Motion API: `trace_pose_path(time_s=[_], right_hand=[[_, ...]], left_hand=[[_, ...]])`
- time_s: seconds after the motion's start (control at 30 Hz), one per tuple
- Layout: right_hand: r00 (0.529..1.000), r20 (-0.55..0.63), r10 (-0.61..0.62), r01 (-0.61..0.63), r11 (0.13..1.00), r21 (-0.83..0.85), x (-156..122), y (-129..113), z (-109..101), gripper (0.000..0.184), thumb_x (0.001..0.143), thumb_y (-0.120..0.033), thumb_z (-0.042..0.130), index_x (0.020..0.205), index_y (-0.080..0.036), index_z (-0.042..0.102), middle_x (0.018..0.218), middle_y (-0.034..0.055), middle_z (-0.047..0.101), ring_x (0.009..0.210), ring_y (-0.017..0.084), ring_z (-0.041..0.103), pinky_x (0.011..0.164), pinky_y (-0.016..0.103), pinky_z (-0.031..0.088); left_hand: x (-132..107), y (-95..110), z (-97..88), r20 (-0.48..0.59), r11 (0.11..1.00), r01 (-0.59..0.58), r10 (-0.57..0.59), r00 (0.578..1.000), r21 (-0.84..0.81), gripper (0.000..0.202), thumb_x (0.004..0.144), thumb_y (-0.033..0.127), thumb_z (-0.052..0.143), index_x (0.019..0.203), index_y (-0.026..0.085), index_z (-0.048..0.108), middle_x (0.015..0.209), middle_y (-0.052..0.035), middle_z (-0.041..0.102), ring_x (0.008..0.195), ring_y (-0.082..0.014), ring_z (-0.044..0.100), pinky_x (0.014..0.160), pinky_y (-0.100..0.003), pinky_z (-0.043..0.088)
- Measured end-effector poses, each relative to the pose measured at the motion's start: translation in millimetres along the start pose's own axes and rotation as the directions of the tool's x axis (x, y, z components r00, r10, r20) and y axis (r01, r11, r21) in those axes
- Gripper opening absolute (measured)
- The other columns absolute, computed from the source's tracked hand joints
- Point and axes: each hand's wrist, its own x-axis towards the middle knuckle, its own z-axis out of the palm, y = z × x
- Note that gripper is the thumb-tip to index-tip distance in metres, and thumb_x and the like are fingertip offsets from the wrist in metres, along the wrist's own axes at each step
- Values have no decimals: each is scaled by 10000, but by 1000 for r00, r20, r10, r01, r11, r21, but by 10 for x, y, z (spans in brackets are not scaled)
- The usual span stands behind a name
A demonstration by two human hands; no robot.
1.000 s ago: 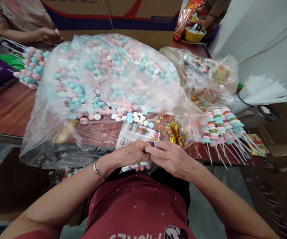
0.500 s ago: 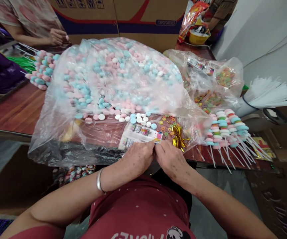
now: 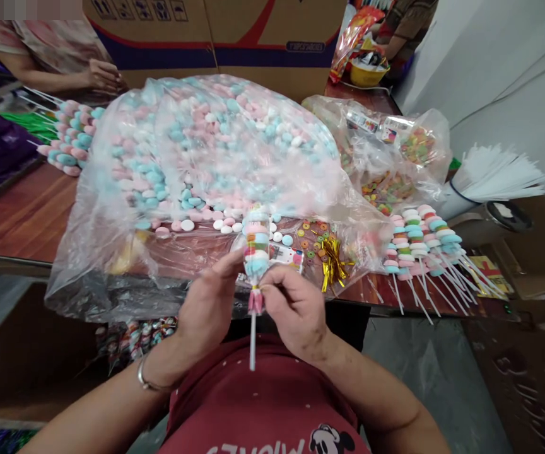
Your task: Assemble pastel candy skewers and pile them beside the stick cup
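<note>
1. wrapped candy skewer (image 3: 256, 243): upright, slightly tilted, in front of the torso at the near edge of the table. rounded pastel discs in blue, pink and white with thin coloured layers between; clear glossy film, gathered at the neck above a pink flared end; smooth white stick pointing down.
2. right hand (image 3: 296, 309): thumb and fingers pinched on the gathered neck of the film.
3. left hand (image 3: 210, 302): fingers extended, palm loosely open, just left of the candy; whether the fingertips touch the film cannot be told. metal bracelet (image 3: 144, 372) at the wrist.
4. just beyond the hands: printed wrapper (image 3: 287, 255), partly hidden; to its right, shiny gold ties (image 3: 333, 261) and small flat candy rings (image 3: 322, 226).
5. farther: large crinkled clear bag (image 3: 206, 145), bulging with matte pastel discs; several loose discs (image 3: 228, 225) at its near side.
6. right: unwrapped skewers (image 3: 417, 236) lying side by side, sticks toward the near edge; beyond them, white sticks (image 3: 502, 173) fanned in a container.
7. surface: reddish-brown table (image 3: 17, 205), glossy, wood-grained.
8. room: printed cardboard box (image 3: 263, 47) at the far side; pale wall (image 3: 532, 94) right; grey floor (image 3: 395, 372); co-worker's hand (image 3: 105, 77) far left.
</note>
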Motion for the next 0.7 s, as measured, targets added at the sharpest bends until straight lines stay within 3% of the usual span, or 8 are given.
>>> trace_pose_path(time_s=[0.07,0.13,0.2,0.23,0.37,0.5,0.6,0.7], right_hand=[[997,50,55,-56,998,24,8,87,60,155,849,-266,530,712,-195,549,626,-41,519,565,90,450,551,221,399],[997,30,73,-73,997,-7,26,167,101,153,845,-282,536,725,-191,565,625,-44,515,567,91,448,547,219,395],[998,-22,56,-57,998,-31,26,208,131,152,852,-285,530,746,-189,582,653,-36,541,589,95,475,563,218,409],[998,-43,51,-52,998,-25,14,212,147,152,859,-288,529,759,-189,587,664,-34,554,595,96,488,570,217,418],[999,23,33,-34,998,50,-92,184,262,138,875,-277,523,798,-193,601,708,-22,598,635,101,542,620,221,465],[981,195,4,-18,997,71,-194,233,454,133,877,-243,516,788,-191,599,761,-3,628,702,107,587,693,231,499],[944,327,-41,54,998,-32,-193,322,496,164,898,-235,512,780,-188,616,763,2,639,703,106,591,700,224,498],[929,348,-129,233,933,-276,-79,405,294,176,930,-247,492,873,-182,646,823,33,661,757,129,602,734,244,499]], left_hand=[[37,119,-81,116,989,-82,96,989,-119,637,923,656,296,928,225,765,784,-78,723,819,-238,653,760,-367,518],[34,221,-166,321,978,-159,195,927,-133,631,938,628,291,813,242,775,647,-65,701,723,-225,644,727,-356,500],[-14,267,-253,468,977,-211,181,865,12,609,944,606,314,785,225,762,564,-55,658,635,-209,609,719,-356,477],[-50,265,-295,472,972,-204,125,873,120,589,943,595,338,771,210,749,560,-51,644,618,-200,590,721,-353,468],[-234,180,-394,152,915,140,-211,966,378,477,904,555,479,706,179,695,668,-53,656,665,-186,573,681,-305,474],[-399,175,-331,-171,888,459,-456,874,-19,398,708,494,750,934,170,700,736,-42,678,696,-189,619,648,-282,518],[-430,256,-268,-377,893,373,-446,812,-254,412,592,371,856,894,171,661,707,-12,660,570,-128,571,516,-224,482],[-380,359,-377,-492,943,188,-307,815,-276,302,670,283,819,780,180,558,545,65,511,433,-68,426,429,-185,408]])
